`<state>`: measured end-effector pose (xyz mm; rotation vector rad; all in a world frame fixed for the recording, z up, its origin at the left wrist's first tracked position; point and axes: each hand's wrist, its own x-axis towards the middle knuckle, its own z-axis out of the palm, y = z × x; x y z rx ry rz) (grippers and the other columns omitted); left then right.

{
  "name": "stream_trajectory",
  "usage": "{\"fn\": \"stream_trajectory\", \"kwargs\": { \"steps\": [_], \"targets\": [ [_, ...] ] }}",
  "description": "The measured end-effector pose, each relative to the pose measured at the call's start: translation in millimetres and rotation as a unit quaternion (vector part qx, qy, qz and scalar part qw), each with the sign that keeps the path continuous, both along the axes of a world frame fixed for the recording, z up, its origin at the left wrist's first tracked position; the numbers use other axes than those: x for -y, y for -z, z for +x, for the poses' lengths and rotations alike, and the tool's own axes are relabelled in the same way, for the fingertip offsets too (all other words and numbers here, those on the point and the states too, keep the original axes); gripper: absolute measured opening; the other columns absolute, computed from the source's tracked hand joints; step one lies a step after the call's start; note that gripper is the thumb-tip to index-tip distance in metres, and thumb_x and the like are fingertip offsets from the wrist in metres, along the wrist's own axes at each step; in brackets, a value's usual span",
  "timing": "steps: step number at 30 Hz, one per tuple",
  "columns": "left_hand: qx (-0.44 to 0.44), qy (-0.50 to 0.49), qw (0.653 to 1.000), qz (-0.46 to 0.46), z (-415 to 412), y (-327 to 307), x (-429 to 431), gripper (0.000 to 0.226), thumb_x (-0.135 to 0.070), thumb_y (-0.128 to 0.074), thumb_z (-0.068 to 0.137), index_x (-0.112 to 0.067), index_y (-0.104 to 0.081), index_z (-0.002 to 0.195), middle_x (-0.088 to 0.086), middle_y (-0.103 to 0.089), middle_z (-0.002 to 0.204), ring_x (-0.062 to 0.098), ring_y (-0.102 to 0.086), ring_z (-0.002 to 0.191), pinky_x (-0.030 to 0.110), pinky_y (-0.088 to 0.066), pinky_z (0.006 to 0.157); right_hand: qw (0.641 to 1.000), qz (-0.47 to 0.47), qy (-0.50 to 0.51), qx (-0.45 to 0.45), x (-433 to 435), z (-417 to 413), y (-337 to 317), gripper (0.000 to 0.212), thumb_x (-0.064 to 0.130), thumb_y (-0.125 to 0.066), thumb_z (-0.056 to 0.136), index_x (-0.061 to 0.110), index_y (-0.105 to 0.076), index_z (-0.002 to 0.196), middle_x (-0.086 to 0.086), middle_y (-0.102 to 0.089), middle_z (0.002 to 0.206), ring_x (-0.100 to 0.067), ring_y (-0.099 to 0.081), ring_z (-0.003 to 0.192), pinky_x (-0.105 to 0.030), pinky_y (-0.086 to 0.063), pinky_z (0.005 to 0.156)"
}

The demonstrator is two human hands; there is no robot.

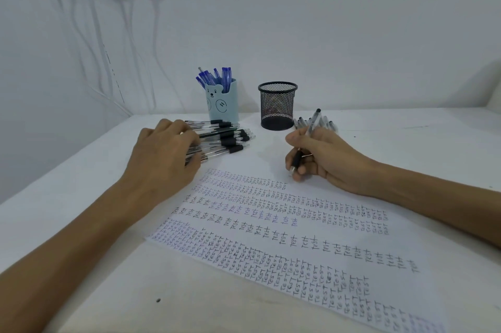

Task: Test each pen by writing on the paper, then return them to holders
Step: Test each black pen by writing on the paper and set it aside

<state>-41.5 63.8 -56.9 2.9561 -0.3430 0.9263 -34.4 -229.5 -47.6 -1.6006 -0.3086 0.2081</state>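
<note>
Left hand (162, 153) palm down on pile of black pens (225, 140), fingers spread loosely over barrels, none pinched. Behind: bear holder (223, 107), mesh holder (277, 105). Right hand (322, 155) clamps pen (313, 121) between thumb and fingers, tip down on paper (271, 227) near end of top written row.

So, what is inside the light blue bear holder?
Blue pens stand in the bear holder; only their upper ends show above its rim. Its wall covers their lower parts and the bottom.
</note>
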Motion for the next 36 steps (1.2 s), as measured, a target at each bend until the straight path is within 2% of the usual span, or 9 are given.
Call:
{"fn": "stream_trajectory", "kwargs": {
  "steps": [4, 8, 11, 13, 16, 21, 28, 31, 36],
  "targets": [
    [-0.002, -0.001, 1.0, -0.014, -1, -1, 1, 0.014, -0.03, -0.07, 0.093, -0.02, -0.074, 0.102, -0.001, -0.066, 0.114, 0.027, -0.057, 0.108, 0.044, -0.041, 0.09, 0.99, -0.121, 0.06, 0.05, 11, 14, -5, 0.025, 0.031, -0.067, 0.097, 0.008, -0.062, 0.093, -0.009, -0.063, 0.061, -0.016, -0.045, 0.038, -0.021, -0.032, 0.037],
    [-0.007, 0.012, 1.0, -0.024, -2, 0, 3, 0.014, -0.037, -0.072, 0.092, -0.024, -0.072, 0.091, -0.006, -0.064, 0.11, 0.021, -0.054, 0.104, 0.036, -0.034, 0.083, 0.929, -0.313, 0.148, 0.132, 33, 46, -26, 0.043, 0.045, -0.077, 0.087, 0.004, -0.065, 0.096, -0.003, -0.066, 0.056, -0.012, -0.054, 0.043, -0.018, -0.041, 0.041],
    [-0.01, 0.017, 0.999, -0.029, -2, -1, 5, 0.013, -0.037, -0.073, 0.092, -0.026, -0.072, 0.086, -0.009, -0.062, 0.109, 0.018, -0.052, 0.104, 0.033, -0.031, 0.083, 0.895, -0.384, 0.18, 0.136, 48, 76, -30, 0.064, 0.051, -0.074, 0.087, -0.003, -0.059, 0.118, -0.011, -0.071, 0.07, -0.017, -0.058, 0.055, -0.023, -0.045, 0.052],
    [-0.007, 0.018, 0.999, -0.026, -3, -1, 6, 0.013, -0.035, -0.075, 0.091, -0.025, -0.072, 0.084, -0.009, -0.062, 0.108, 0.018, -0.052, 0.105, 0.033, -0.031, 0.083, 0.872, -0.424, 0.192, 0.152, 54, 92, -29, 0.062, 0.051, -0.07, 0.09, 0.005, -0.056, 0.128, -0.007, -0.071, 0.079, -0.015, -0.06, 0.066, -0.026, -0.044, 0.059],
    [-0.005, 0.019, 1.0, -0.015, -4, -1, 9, 0.013, -0.031, -0.075, 0.09, -0.022, -0.071, 0.081, -0.007, -0.063, 0.105, 0.019, -0.054, 0.103, 0.033, -0.031, 0.081, 0.838, -0.478, 0.197, 0.174, 55, 108, -26, 0.055, 0.048, -0.066, 0.094, 0.006, -0.061, 0.127, -0.009, -0.07, 0.101, -0.024, -0.063, 0.101, -0.028, -0.042, 0.077],
    [0.004, 0.03, 0.999, -0.04, -8, -3, 12, 0.015, -0.025, -0.076, 0.088, -0.021, -0.066, 0.078, -0.006, -0.062, 0.093, 0.014, -0.046, 0.089, 0.033, -0.032, 0.078, 0.801, -0.524, 0.205, 0.203, 47, 116, -15, 0.038, 0.047, -0.059, 0.095, 0.013, -0.07, 0.11, -0.013, -0.071, 0.108, -0.033, -0.063, 0.107, -0.04, -0.054, 0.09],
    [-0.006, 0.051, 0.992, -0.113, -15, -6, 19, 0.009, -0.031, -0.071, 0.093, -0.022, -0.068, 0.091, -0.009, -0.069, 0.087, 0.016, -0.061, 0.085, 0.034, -0.046, 0.079, 0.772, -0.529, 0.26, 0.238, 40, 106, -21, 0.039, 0.032, -0.043, 0.102, 0.003, -0.069, 0.1, -0.018, -0.066, 0.095, -0.038, -0.061, 0.088, -0.033, -0.043, 0.067],
    [0.001, 0.094, 0.985, -0.145, -15, -8, 21, 0.006, -0.029, -0.071, 0.095, -0.023, -0.069, 0.094, -0.012, -0.067, 0.088, 0.012, -0.062, 0.085, 0.032, -0.052, 0.079, 0.753, -0.521, 0.27, 0.297, 36, 96, -26, 0.027, 0.026, -0.048, 0.099, 0.008, -0.069, 0.1, -0.013, -0.067, 0.092, -0.032, -0.057, 0.081, -0.032, -0.041, 0.065],
    [0.065, 0.171, 0.972, -0.15, -16, -11, 23, 0.012, -0.025, -0.074, 0.093, -0.018, -0.072, 0.103, -0.008, -0.071, 0.096, 0.015, -0.063, 0.09, 0.032, -0.053, 0.082, 0.768, -0.448, 0.186, 0.419, 10, 72, -22, 0.014, 0.025, -0.06, 0.091, 0.021, -0.071, 0.097, 0.0, -0.071, 0.081, -0.026, -0.062, 0.076, -0.038, -0.055, 0.073]
  ]
}}
